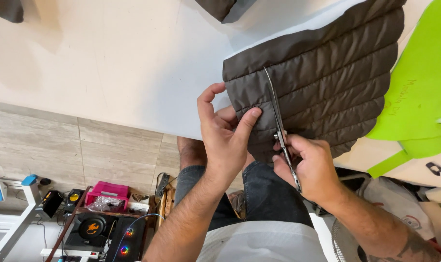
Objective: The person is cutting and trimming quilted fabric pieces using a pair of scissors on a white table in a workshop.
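Quilted fabric (322, 82): dark brown, padded in ribbed rows, lying on the pale table (123, 63) at its near edge.
Left hand (225, 136): thumb pinching the fabric edge.
Right hand (310, 167): fingers closed through scissors (278, 121), blades lying on the fabric.
Room: tiled floor (84, 150); green paper (419, 73) cut off at right.

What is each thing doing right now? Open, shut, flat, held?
Scissors: held, blades nearly closed, lying on the fabric.
Quilted fabric: flat on the table, edge pinched.
Left hand: gripping the fabric edge.
Right hand: closed on the scissors' handles.
Green sheet: lying flat.
Table: holding the fabric.
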